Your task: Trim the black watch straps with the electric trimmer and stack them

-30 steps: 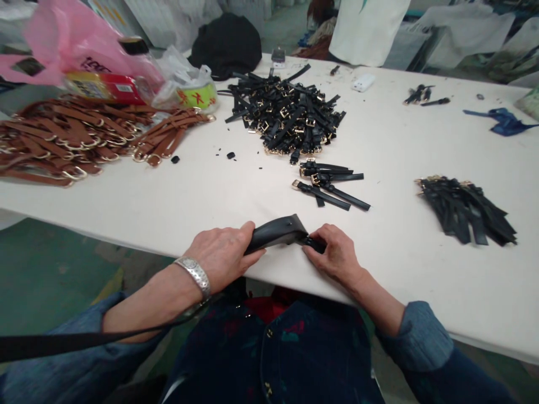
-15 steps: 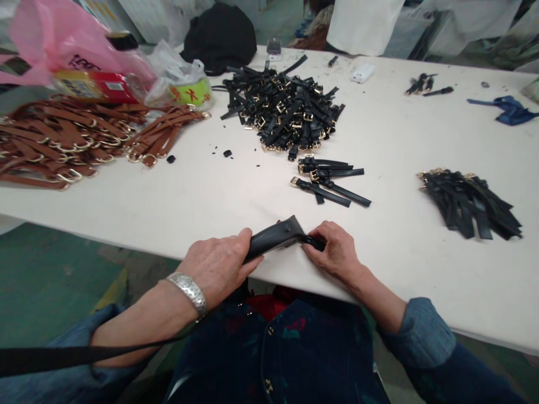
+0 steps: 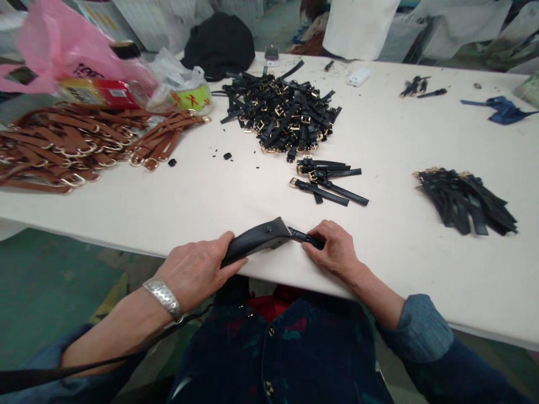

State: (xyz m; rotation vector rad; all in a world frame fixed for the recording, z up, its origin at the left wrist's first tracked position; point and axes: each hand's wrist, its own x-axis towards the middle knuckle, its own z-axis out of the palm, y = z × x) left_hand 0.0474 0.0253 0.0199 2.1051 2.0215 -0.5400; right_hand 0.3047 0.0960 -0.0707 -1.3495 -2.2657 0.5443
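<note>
My left hand [image 3: 200,269] is wrapped around a black hair clipper [image 3: 252,240], its wide head pointing right. In my right hand [image 3: 334,244] a short black leather strap [image 3: 301,234] is pinched between thumb and fingers. The strap's free end points left and reaches the clipper's head; whether they touch, I cannot tell. My palm hides the rest of the strap. Just beyond both hands lie several black buckle straps [image 3: 332,182], loosely stacked with gold buckles.
A large heap of black buckle straps [image 3: 282,109] lies farther back. Brown straps [image 3: 63,140] with gold rings cover the left. On the right is a bundle of black straps [image 3: 465,199]. A pink bag [image 3: 80,45], black cap [image 3: 221,45] and blue cloth [image 3: 503,109] lie around the table.
My left hand and the clipper have drawn back to the left, baring more of the strap's end. My right hand keeps its hold in nearly the same place.
</note>
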